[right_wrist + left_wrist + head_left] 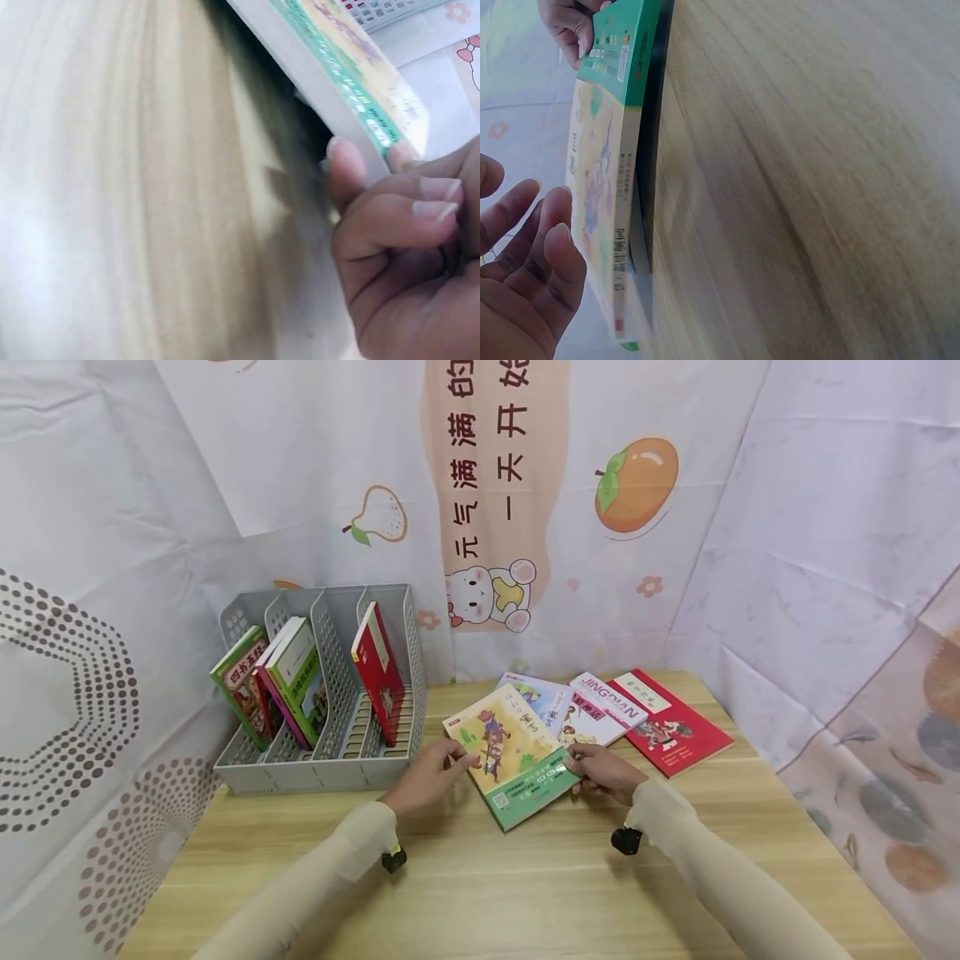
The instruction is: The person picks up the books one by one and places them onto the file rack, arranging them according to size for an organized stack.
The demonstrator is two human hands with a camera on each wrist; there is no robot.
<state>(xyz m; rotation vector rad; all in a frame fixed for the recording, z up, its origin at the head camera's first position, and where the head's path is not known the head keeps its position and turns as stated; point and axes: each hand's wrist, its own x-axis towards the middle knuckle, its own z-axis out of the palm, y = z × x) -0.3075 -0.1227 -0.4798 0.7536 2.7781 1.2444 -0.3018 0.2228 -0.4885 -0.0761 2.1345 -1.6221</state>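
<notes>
A yellow-and-green picture book (504, 752) is raised at a slant above the wooden table, its cover facing up. My right hand (606, 772) pinches its right edge, thumb on the cover and fingers beneath, as the right wrist view also shows at the book's pale page edge (330, 97). At the spine side is my left hand (431, 777); in the left wrist view its loosely bent fingers (536, 247) stand beside the spine (622, 217) without gripping it. Behind the raised book lie a blue-covered book (536, 697) and a white-and-pink book (600, 710), partly overlapped.
A grey file rack (322, 774) stands at the left, holding a green-and-red book (251, 685), a green book (300, 677) and a red book (381, 677) upright in its slots. Another red book (675, 727) lies at the right of the table (510, 893). Printed curtains hang behind and beside.
</notes>
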